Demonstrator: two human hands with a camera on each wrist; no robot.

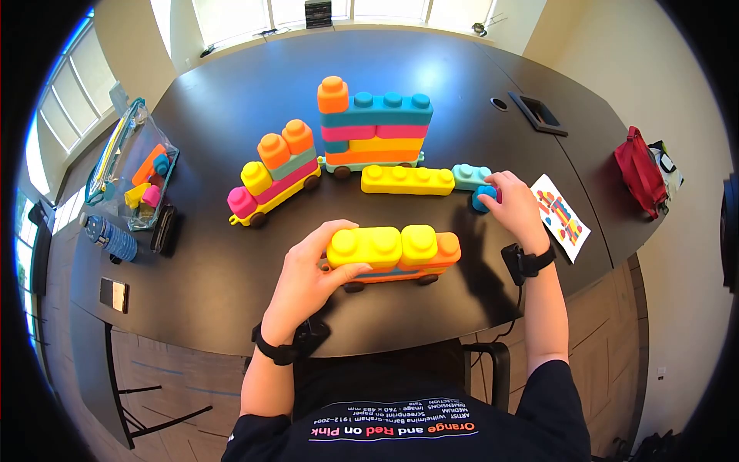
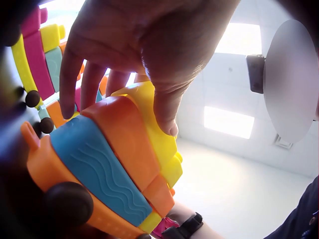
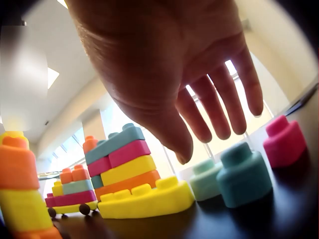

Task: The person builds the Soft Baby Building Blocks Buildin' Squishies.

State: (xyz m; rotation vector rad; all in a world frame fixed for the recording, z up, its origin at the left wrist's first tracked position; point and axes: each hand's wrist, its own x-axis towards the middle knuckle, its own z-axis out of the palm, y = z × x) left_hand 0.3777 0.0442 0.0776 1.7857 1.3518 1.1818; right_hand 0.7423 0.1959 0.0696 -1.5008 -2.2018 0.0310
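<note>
My left hand [image 1: 302, 276] grips the long yellow block [image 1: 363, 248] on top of a wheeled toy train car, thumb on the near side and fingers beyond. A small yellow block [image 1: 419, 243] and an orange block [image 1: 448, 246] sit beside it. Under them, the left wrist view shows a blue wavy block [image 2: 97, 164] on the orange wheeled base [image 2: 45, 162]. Loosely spread over the table at right, my right hand [image 1: 517, 206] hovers above a small blue block [image 1: 483, 202]. A pink block [image 3: 284, 144] and a pale green block [image 1: 471, 175] lie by it.
Further back stand a tall block-laden car [image 1: 377, 131] and a lower car [image 1: 277, 173] on yellow wheels. A long yellow block [image 1: 408, 181] lies before them. To the right are a picture card [image 1: 566, 223] and red bag [image 1: 640, 173]; at left, a clear block bag [image 1: 127, 165] and water bottle [image 1: 112, 237].
</note>
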